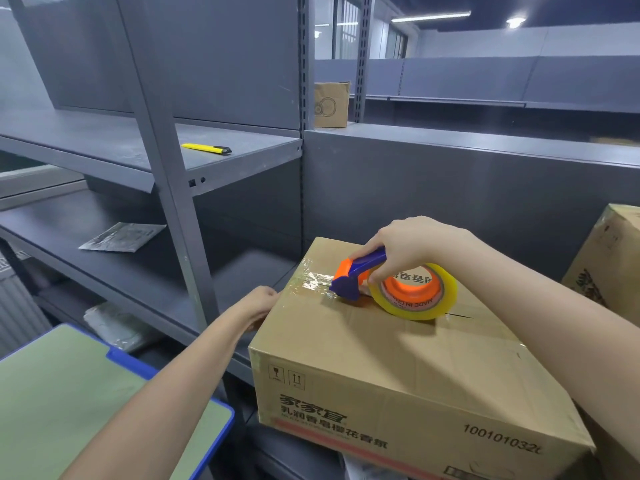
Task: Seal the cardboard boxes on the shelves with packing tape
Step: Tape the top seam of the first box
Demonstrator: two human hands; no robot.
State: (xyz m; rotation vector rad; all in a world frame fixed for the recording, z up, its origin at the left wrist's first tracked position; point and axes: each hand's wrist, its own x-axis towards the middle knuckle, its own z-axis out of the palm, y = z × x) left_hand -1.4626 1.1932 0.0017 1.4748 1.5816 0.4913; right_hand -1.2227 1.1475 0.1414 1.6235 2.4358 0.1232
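Note:
A large brown cardboard box (398,358) with printed characters on its front sits on the grey shelf before me. My right hand (408,251) grips the blue handle of a blue and orange tape dispenser (356,275) that carries a roll of clear yellowish tape (415,292). The dispenser rests on the box's top seam near its far left end. A strip of clear tape (311,280) lies over the seam from the dispenser to the left edge. My left hand (259,303) presses against the box's upper left side, with its fingers partly hidden behind the edge.
A yellow utility knife (206,148) lies on the upper shelf at left. A second brown box (609,258) stands at the right edge, a small one (330,103) far back. A silver pouch (123,237) lies on the middle shelf. A green, blue-rimmed cart top (86,403) is lower left.

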